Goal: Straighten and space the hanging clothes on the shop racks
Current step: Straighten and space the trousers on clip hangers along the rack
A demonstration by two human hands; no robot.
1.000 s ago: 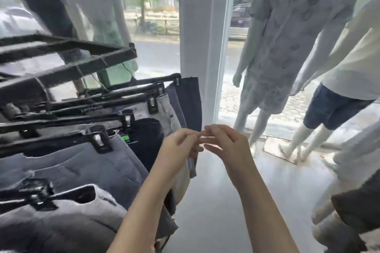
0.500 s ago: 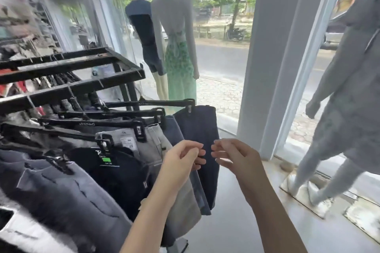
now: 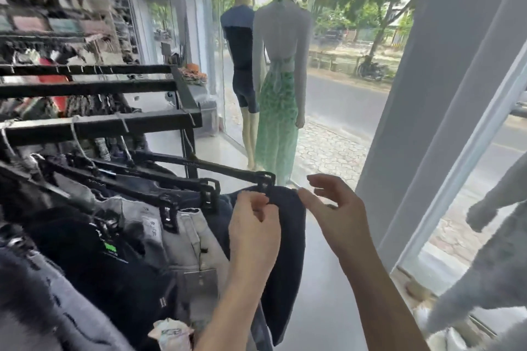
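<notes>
Pinching the top edge of the navy garment [image 3: 288, 236] just under the hanger clip [image 3: 266, 185], the left hand [image 3: 253, 225] has thumb and forefinger closed on the cloth and the other fingers curled below. At 3 o'clock from it the right hand [image 3: 336, 216] is loose and half open: its thumb tip meets the garment's upper right corner, while the fingers [image 3: 322, 181] arch above and grip nothing.

The navy garment hangs at the near end of the row, at 6 o'clock in the view, on a black clip hanger [image 3: 205, 166] hooked on the black rack [image 3: 99, 125].

Half a second ago both hands hung fingertip to fingertip in front of the cloth, lower down and clear of the hanger; they have since risen to the waistband and parted. The view has also swung left, so more of the blurred shop shelves at 10 o'clock shows.

At 9 o'clock from the left hand hang a pale grey garment [image 3: 194, 239] and a black one with a green tag [image 3: 108, 246], packed close together on their own hangers. Two mannequins stand at 12 o'clock by the window, one in a green dress [image 3: 278, 122] and one in navy [image 3: 242, 65]. A white pillar [image 3: 442, 94] rises at 2 o'clock, and a grey-clad mannequin [image 3: 484, 265] fills the 4 o'clock corner, near the right forearm.
</notes>
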